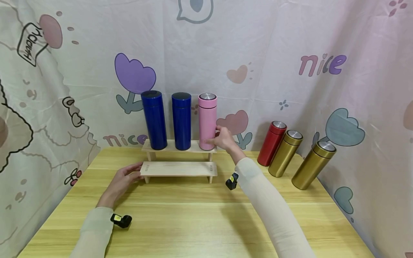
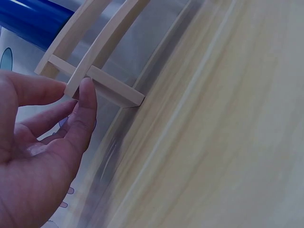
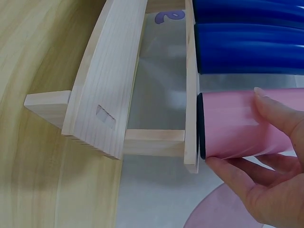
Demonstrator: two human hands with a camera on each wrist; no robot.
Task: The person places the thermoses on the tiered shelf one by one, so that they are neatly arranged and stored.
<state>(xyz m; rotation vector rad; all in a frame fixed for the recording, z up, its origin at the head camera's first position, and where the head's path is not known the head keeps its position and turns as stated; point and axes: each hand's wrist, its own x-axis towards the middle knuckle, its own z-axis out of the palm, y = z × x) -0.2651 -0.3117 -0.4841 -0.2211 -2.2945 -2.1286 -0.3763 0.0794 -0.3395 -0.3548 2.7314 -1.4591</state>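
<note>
A two-tier wooden rack (image 1: 178,168) stands on the table. My left hand (image 1: 124,179) pinches the left end of its lower shelf (image 2: 76,80) between thumb and fingers. On the upper shelf (image 3: 190,128), at the right end, a pink thermos (image 1: 207,120) stands upright. My right hand (image 1: 224,139) grips the pink thermos low on its body, thumb on the front and fingers round the right side. Two blue thermoses (image 1: 155,122) (image 1: 182,122) stand to its left on the same shelf. The lower shelf bears nothing.
At the right of the table (image 1: 180,222) stand a red thermos (image 1: 271,145), a gold thermos (image 1: 285,154) close beside it and a second gold thermos (image 1: 313,166) farther right. A printed cloth (image 1: 258,43) hangs behind the table and along its sides.
</note>
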